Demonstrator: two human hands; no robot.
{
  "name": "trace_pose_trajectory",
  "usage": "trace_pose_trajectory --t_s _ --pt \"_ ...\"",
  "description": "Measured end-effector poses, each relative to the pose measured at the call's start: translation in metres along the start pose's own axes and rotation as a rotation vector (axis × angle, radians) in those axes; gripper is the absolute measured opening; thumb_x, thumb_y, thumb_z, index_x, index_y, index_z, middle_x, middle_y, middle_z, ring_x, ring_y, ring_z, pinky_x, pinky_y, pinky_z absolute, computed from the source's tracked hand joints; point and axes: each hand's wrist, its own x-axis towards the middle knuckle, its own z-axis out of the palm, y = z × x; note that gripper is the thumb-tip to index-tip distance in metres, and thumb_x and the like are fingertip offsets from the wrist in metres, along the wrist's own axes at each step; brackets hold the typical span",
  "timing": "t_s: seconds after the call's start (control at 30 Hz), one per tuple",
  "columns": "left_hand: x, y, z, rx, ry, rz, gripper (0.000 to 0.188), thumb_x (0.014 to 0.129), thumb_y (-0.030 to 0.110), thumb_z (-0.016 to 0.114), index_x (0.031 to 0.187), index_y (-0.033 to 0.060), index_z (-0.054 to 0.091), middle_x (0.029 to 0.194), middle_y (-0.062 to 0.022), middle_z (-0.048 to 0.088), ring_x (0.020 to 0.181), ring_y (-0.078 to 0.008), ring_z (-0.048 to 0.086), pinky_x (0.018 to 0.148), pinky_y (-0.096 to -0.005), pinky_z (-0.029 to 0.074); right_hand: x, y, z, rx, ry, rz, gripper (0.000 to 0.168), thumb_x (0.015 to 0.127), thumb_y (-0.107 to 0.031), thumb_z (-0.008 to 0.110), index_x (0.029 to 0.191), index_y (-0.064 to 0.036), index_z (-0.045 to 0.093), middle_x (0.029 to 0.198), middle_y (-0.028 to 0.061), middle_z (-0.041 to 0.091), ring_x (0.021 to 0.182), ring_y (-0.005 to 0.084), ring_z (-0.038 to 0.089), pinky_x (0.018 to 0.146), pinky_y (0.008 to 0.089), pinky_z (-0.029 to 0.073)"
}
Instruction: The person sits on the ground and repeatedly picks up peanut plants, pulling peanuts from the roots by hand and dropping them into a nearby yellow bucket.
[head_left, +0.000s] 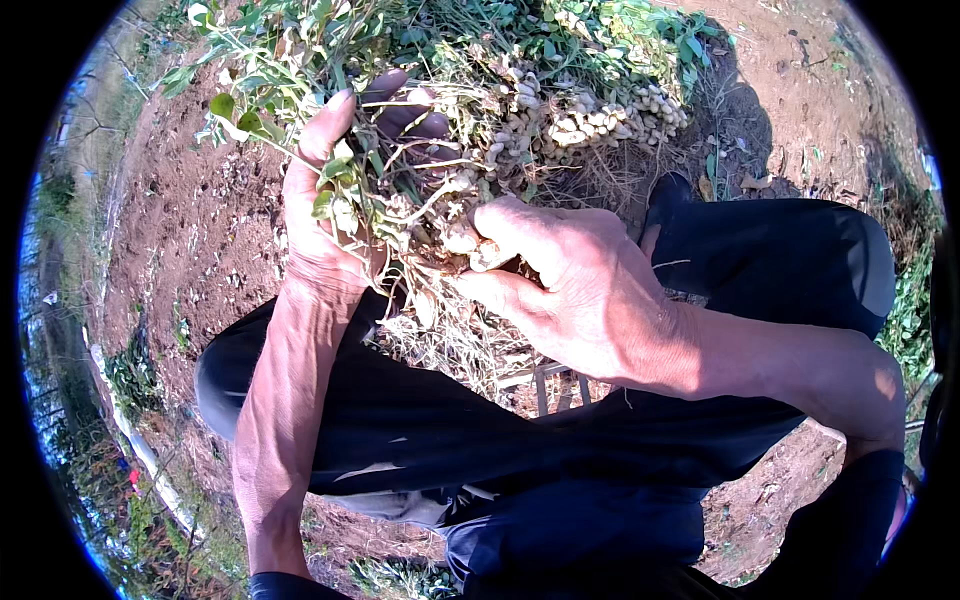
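Observation:
My left hand (322, 202) grips a bunch of uprooted peanut plants (341, 169), thumb up and fingers curled behind the stems. Green leaves stick out above that hand, while roots and pale pods hang on its right side. My right hand (577, 277) pinches peanut pods (487, 253) between thumb and forefinger at the root end of the bunch. Parts of those pods are hidden by the fingers. Just beyond both hands lies a heap of peanut plants (592, 45), with a cluster of pods (600, 120) showing along its near edge.
My dark-trousered legs (420, 420) are bent on either side of the work. Between them are dry roots (465, 345) and a slatted frame (541, 390), partly covered. Brown soil (195, 217) spreads around, with a pale strip (142, 450) at the left and a dark shoe (670, 191) beside the heap.

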Motion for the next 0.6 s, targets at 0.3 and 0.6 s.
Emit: trace_pose_trajectory --t_s 0.3,0.6 --pt "-0.021 -0.011 0.009 -0.050 0.265 -0.168 0.023 0.090 0.020 0.063 0.108 0.0056 0.061 0.097 -0.0061 0.068 0.088 -0.0194 0.066 0.084 -0.0344 0.054 -0.005 0.020 -0.006 -0.787 0.246 -0.577 0.028 0.074 -0.013 0.067 0.100 -0.003 0.064 0.089 0.0058 0.056 0.063 0.0131 0.056 0.045 0.0242 0.049" --pt "-0.011 -0.008 -0.004 -0.314 0.222 -0.107 0.016 0.082 0.009 0.053 0.092 -0.0027 0.056 0.074 -0.0062 0.057 0.062 -0.0187 0.055 0.061 -0.0322 0.052 0.001 -0.002 -0.006 -0.210 0.115 -0.291 0.025 0.084 -0.011 0.068 0.102 0.000 0.054 0.083 0.0112 0.062 0.066 0.0201 0.064 0.054 0.0303 0.052"
